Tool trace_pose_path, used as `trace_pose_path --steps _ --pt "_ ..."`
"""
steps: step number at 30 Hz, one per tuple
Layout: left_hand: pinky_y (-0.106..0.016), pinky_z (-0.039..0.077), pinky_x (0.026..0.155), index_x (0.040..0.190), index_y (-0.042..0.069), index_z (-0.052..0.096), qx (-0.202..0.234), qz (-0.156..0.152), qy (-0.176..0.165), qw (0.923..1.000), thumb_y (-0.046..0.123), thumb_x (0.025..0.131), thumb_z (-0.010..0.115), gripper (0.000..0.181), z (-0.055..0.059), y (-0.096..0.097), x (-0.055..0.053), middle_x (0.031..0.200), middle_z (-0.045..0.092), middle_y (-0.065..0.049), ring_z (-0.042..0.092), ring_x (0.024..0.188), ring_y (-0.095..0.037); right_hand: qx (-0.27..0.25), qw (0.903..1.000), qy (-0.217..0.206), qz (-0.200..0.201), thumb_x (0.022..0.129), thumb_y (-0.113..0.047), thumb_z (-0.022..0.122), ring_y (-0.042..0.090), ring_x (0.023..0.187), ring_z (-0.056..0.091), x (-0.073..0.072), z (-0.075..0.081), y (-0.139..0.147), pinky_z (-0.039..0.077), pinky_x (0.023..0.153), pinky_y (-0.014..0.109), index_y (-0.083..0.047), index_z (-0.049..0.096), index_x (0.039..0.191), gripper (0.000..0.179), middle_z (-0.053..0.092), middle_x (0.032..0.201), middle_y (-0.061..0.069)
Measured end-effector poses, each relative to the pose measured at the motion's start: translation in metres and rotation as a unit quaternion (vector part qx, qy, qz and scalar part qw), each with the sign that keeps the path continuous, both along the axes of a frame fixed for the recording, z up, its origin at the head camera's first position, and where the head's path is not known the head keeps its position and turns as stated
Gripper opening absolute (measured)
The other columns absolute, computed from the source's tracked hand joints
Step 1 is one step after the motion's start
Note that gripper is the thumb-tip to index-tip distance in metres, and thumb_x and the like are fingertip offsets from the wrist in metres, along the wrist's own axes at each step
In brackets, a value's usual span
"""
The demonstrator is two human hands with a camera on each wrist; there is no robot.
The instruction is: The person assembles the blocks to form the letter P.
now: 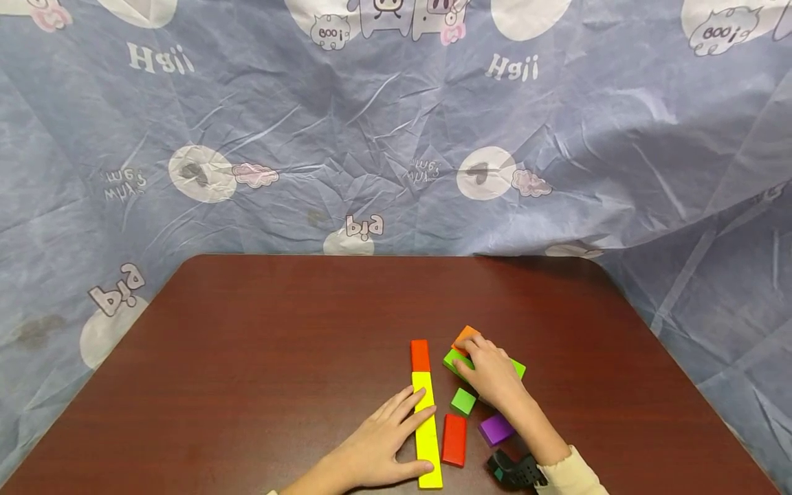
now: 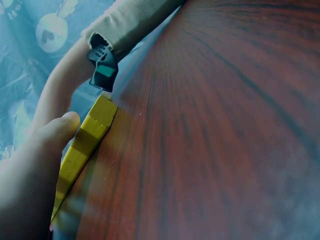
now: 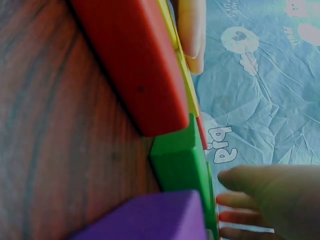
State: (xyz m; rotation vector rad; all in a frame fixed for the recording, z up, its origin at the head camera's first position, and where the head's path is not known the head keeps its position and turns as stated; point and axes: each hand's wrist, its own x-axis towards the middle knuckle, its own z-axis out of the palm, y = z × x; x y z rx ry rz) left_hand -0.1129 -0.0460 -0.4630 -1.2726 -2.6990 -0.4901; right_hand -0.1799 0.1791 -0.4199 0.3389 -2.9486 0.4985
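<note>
Toward the table's (image 1: 278,344) near edge, our left hand (image 1: 385,443) spreads over yellow blocks (image 1: 427,441); our right hand (image 1: 493,375) overlaps a green bar (image 1: 456,355), grip unclear.

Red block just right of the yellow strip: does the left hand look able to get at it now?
Probably yes: the left hand is at the adjacent yellow strip, and nothing sits on the red block. Most of the hand is left of the strip, so it would likely reach across.
</note>
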Motion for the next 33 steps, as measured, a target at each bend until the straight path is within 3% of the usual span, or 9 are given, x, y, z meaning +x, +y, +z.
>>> trace_pose_path --steps 6,14,24,33 --pt "-0.043 0.038 0.103 0.143 0.025 0.028 0.009 0.0 -0.01 0.9999 0.065 0.088 0.032 0.068 -0.002 0.001 -0.001 0.151 0.023 -0.003 0.025 0.137 -0.025 -0.002 0.9981 -0.006 0.061 0.086 -0.023 0.06 0.03 0.115 0.053 0.001 -0.001 -0.004 0.038 0.097 0.052 -0.008 0.061 0.118 0.035 0.057 0.123 0.009" --pt "-0.044 0.036 0.104 0.144 0.026 0.023 0.006 -0.005 -0.042 0.9991 0.065 0.087 0.031 0.07 -0.001 0.0 -0.001 0.152 0.019 -0.005 0.025 0.137 -0.027 0.005 0.9974 -0.037 0.062 0.087 -0.023 0.057 0.03 0.121 0.048 -0.001 -0.001 -0.007 0.034 0.102 0.051 -0.007 0.057 0.123 0.039 0.053 0.13 0.011" --pt "-0.046 0.029 0.109 0.147 0.027 0.011 -0.015 -0.017 -0.123 0.9921 0.066 0.085 0.036 0.078 0.008 -0.003 -0.006 0.155 0.003 -0.005 0.012 0.141 -0.028 0.008 0.9937 -0.073 0.085 0.09 -0.017 0.054 0.034 0.124 0.045 -0.029 0.009 -0.016 0.031 0.104 0.053 -0.002 0.052 0.127 0.041 0.047 0.136 0.016" --pt "-0.044 0.032 0.108 0.146 0.026 0.018 -0.007 -0.008 -0.093 0.9956 0.068 0.085 0.033 0.075 0.006 -0.001 -0.005 0.154 0.01 -0.002 0.01 0.142 -0.023 -0.002 0.9915 -0.099 0.085 0.092 -0.016 0.049 0.032 0.128 0.041 -0.05 0.008 -0.027 0.032 0.105 0.049 -0.007 0.049 0.131 0.04 0.042 0.14 0.013"
